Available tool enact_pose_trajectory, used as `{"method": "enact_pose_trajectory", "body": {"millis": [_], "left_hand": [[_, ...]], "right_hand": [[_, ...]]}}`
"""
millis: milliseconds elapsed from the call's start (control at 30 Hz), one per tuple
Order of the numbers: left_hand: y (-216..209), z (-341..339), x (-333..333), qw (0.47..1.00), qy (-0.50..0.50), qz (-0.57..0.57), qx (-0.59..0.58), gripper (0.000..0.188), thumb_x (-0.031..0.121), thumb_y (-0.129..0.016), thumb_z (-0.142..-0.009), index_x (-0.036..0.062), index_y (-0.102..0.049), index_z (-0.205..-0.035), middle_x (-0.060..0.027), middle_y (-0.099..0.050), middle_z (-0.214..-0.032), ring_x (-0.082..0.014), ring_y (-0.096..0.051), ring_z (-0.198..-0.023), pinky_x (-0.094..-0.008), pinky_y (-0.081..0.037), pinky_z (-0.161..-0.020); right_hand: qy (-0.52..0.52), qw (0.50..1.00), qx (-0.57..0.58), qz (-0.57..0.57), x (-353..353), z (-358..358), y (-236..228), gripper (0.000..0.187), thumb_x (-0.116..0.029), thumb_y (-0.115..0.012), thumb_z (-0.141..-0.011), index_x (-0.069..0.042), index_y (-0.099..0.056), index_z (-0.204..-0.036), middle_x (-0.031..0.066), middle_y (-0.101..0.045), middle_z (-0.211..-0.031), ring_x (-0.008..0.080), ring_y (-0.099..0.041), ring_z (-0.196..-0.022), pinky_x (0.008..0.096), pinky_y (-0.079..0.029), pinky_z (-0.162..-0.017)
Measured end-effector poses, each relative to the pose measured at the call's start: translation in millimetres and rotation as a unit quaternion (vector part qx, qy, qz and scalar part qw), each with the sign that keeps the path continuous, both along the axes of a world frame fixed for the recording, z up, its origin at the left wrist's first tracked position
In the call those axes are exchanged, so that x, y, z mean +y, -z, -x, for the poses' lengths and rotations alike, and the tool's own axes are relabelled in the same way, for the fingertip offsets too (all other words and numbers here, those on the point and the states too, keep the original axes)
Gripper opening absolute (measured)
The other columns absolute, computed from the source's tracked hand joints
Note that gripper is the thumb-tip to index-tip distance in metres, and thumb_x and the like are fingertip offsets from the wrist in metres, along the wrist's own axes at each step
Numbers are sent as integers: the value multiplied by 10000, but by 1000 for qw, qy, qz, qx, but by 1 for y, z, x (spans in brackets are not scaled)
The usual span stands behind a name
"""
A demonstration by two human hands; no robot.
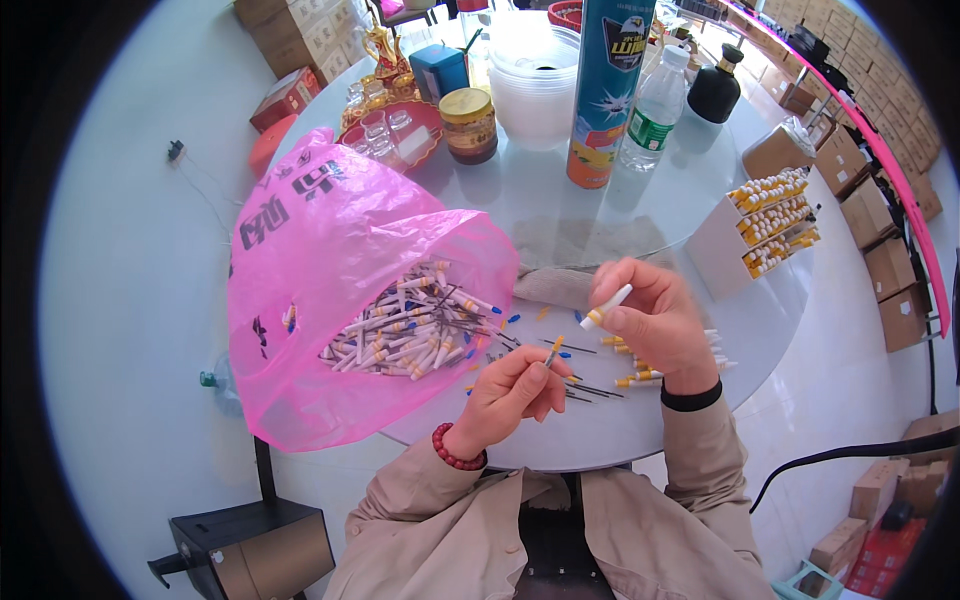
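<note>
My left hand (508,393), with a red bead bracelet at the wrist, pinches a thin piece with a yellow tip (556,346). Above and to its right, my right hand (655,318) grips a short white tube with a yellow band (607,307), tilted and apart from the thin piece. To the left lies a heap of white pen-like tubes (395,335) in the mouth of a pink plastic bag (290,390). Thin dark rods (597,388) and small blue pieces (514,319) are scattered around my hands. White-and-yellow tubes (640,380) lie partly behind my right wrist.
A white box (716,250) at the right holds rows of similar tubes. Behind my hands is a folded grey cloth (555,285). Farther back stand a tall spray can (600,110), a water bottle (655,115), a jar (468,128) and a white tub (530,105).
</note>
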State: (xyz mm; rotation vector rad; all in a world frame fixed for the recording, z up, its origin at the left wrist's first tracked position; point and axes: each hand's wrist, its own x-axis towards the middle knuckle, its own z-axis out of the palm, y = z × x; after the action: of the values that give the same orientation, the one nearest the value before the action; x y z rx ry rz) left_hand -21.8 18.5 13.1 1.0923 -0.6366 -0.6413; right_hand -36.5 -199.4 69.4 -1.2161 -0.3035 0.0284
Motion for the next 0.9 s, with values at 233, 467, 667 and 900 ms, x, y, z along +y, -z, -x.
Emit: {"method": "enact_pose_trajectory", "body": {"millis": [233,467,667,900], "left_hand": [[-2,-2,-4,999,8,-46,14,284,252,-373,-1033,40,-558,-1067,-42,-619,-732,-37,-474,-529,-176,-336,-461],[-3,-2,-5,998,9,-58,17,290,255,-367,-1034,40,-559,-1062,-39,-615,-730,-37,-475,-529,-177,-346,-464],[-2,-2,-4,998,16,-57,32,291,265,-377,-1034,47,-567,-1071,-10,-610,-733,-24,-474,-546,-173,-367,-492],[-2,-2,-5,998,16,-51,31,290,268,-381,-1034,47,-566,-1068,-9,-610,-730,-20,-468,-539,-170,-362,-485]], "right_hand": [[35,997,-19,60,0,-3,3,202,-120,-588,-940,10,-593,-1095,57,-649,-987,71,-569,-910,207,-457,-798],[64,992,-40,100,3,0,0,247,-106,-588,-938,6,-557,-1156,69,-652,-974,80,-591,-871,213,-472,-769],[61,993,-54,89,4,-1,4,240,-92,-614,-920,-2,-539,-1129,64,-651,-967,71,-580,-837,211,-472,-745],[76,988,-79,104,5,-1,6,215,-95,-626,-913,-7,-552,-1095,61,-647,-976,63,-563,-812,204,-466,-720]]}}
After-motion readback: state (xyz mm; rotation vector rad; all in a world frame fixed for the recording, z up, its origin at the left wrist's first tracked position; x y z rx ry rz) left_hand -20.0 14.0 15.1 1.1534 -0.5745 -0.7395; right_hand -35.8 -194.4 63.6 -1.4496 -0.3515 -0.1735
